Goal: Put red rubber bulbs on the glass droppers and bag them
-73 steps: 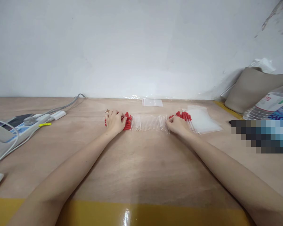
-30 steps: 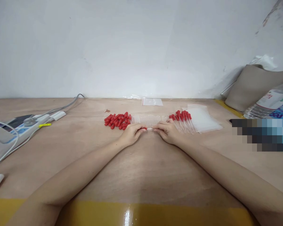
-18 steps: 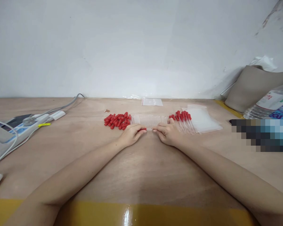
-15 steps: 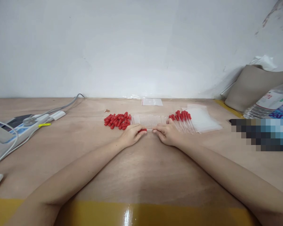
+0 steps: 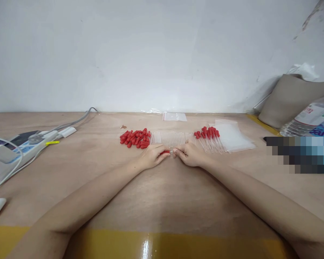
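Observation:
My left hand (image 5: 152, 155) pinches a small red rubber cap (image 5: 165, 152) at the middle of the wooden table (image 5: 162, 194). Facing it, my right hand (image 5: 189, 154) pinches a thin clear glass tube (image 5: 173, 151), whose end meets the cap. Just behind the hands lies a row of clear tubes (image 5: 170, 138). A heap of loose red caps (image 5: 135, 138) sits to the left of that row. On the right lie several tubes with red caps on them (image 5: 209, 137).
Small clear zip bags (image 5: 232, 138) lie at the right, one more (image 5: 174, 116) near the wall. A power strip with cables (image 5: 29, 144) occupies the left. A water bottle (image 5: 307, 120) and a grey cushion (image 5: 291, 97) stand at the far right. Yellow tape (image 5: 162, 246) edges the table's front.
Both hands left the piles at the sides, came together at the centre and drew slightly nearer to me. The left now pinches a red cap, the right a tube, pressed end to end.

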`<action>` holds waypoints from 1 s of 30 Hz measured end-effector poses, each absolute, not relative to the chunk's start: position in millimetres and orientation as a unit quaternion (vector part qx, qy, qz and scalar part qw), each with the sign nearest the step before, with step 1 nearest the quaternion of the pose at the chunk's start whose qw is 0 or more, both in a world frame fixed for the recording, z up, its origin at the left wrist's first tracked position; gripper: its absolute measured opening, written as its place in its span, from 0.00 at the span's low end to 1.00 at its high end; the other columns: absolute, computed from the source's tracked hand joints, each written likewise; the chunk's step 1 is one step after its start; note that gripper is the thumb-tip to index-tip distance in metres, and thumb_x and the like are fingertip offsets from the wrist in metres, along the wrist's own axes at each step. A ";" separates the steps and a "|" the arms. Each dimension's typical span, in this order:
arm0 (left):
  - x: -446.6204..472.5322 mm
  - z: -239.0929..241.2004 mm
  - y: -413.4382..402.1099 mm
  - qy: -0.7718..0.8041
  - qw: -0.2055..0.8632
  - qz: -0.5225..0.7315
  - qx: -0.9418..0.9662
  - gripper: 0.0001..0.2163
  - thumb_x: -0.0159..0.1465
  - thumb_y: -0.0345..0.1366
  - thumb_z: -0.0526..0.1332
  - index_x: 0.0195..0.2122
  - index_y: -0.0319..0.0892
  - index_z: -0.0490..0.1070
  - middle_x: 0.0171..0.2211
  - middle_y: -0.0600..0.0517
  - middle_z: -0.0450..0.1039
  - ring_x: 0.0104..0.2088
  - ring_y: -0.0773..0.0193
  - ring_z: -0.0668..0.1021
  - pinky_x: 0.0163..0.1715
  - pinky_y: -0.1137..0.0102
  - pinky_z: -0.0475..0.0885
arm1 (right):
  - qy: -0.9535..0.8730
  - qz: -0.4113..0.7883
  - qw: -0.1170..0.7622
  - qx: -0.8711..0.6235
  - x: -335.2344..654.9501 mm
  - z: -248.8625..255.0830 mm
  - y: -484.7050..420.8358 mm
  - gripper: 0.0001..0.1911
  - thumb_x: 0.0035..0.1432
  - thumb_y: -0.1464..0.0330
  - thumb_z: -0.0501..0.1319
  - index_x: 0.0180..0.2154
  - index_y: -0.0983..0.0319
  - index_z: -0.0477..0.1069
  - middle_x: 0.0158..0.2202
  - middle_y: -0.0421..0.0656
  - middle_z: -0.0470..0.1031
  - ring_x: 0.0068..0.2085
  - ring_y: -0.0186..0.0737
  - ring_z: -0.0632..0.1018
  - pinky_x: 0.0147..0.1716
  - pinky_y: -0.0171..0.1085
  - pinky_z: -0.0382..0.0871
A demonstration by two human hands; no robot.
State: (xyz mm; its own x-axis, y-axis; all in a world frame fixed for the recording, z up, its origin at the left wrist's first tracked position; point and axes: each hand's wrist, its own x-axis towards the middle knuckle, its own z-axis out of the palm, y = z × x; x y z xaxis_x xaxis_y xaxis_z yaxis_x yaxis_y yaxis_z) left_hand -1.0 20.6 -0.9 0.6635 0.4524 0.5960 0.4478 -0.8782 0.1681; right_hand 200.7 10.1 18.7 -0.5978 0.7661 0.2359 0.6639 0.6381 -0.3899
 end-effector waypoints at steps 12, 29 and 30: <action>-3.6 5.2 18.9 0.308 0.005 0.346 0.886 0.14 0.60 0.41 0.57 0.46 0.41 0.65 0.40 0.46 0.70 0.42 0.59 0.72 0.43 0.64 0.67 | -0.879 0.174 0.135 -0.422 215.4 48.7 14.0 0.12 0.54 0.64 0.54 0.26 0.61 0.73 0.22 0.38 0.72 0.24 0.31 0.69 0.25 0.30 0.56; -11.5 4.3 21.6 0.440 -0.068 0.335 0.831 0.15 0.56 0.38 0.60 0.44 0.42 0.65 0.42 0.47 0.66 0.45 0.55 0.67 0.46 0.61 0.62 | -0.671 0.032 0.228 -0.705 268.9 28.6 53.1 0.08 0.45 0.69 0.58 0.18 0.61 0.61 0.22 0.42 0.68 0.28 0.37 0.70 0.27 0.34 0.58; -11.2 4.8 21.4 0.460 -0.078 0.336 0.818 0.15 0.55 0.39 0.61 0.43 0.42 0.65 0.42 0.47 0.67 0.45 0.54 0.66 0.46 0.60 0.61 | -0.670 0.026 0.225 -0.707 268.4 28.6 52.9 0.08 0.45 0.68 0.58 0.18 0.61 0.61 0.23 0.43 0.68 0.28 0.38 0.70 0.26 0.34 0.58</action>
